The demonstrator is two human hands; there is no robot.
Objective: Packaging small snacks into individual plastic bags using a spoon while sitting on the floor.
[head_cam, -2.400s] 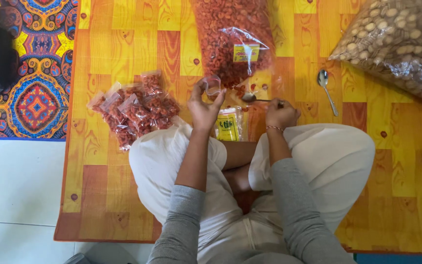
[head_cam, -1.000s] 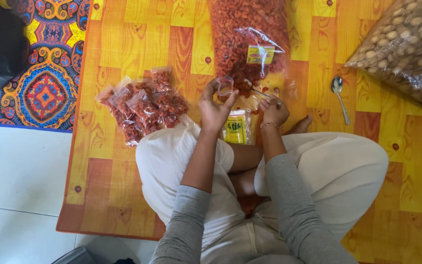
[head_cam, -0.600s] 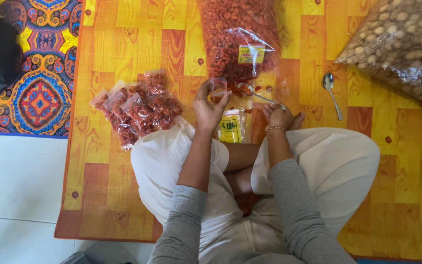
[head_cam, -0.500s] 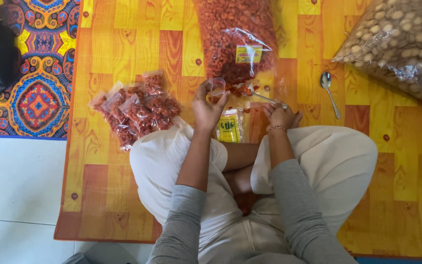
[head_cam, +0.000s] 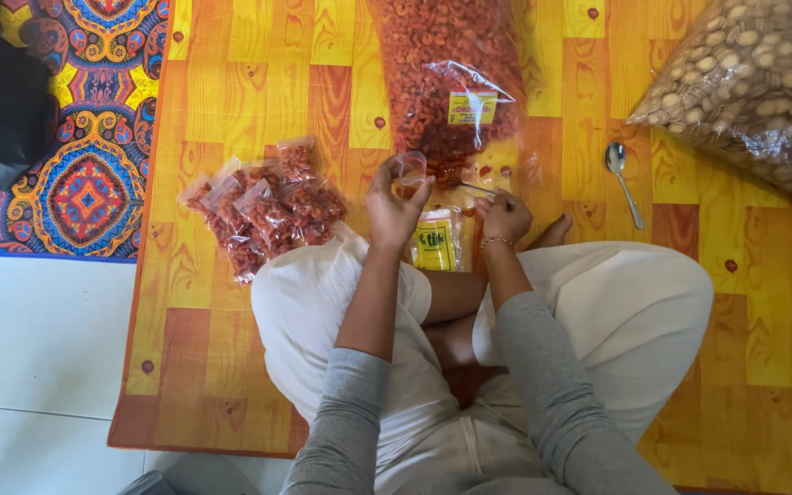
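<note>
A small clear pouch (head_cam: 410,169) is pinched open in the left hand (head_cam: 394,209), just near of the big bag of red snacks (head_cam: 446,73). The right hand (head_cam: 504,217) is closed on a thin spoon handle (head_cam: 475,189); its bowl is hard to make out. Filled packets (head_cam: 263,213) lie left, a spare spoon (head_cam: 623,181) right. A bag of round biscuits (head_cam: 753,87) is cut off at far right.

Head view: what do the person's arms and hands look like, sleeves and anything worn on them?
Both arms wear grey long sleeves pushed back to mid-forearm, leaving the lower forearms bare. The left hand is bare, with no glove or ring that shows. The right hand is also ungloved, with a thin beaded bracelet round its wrist. Fingers are bare.
</note>
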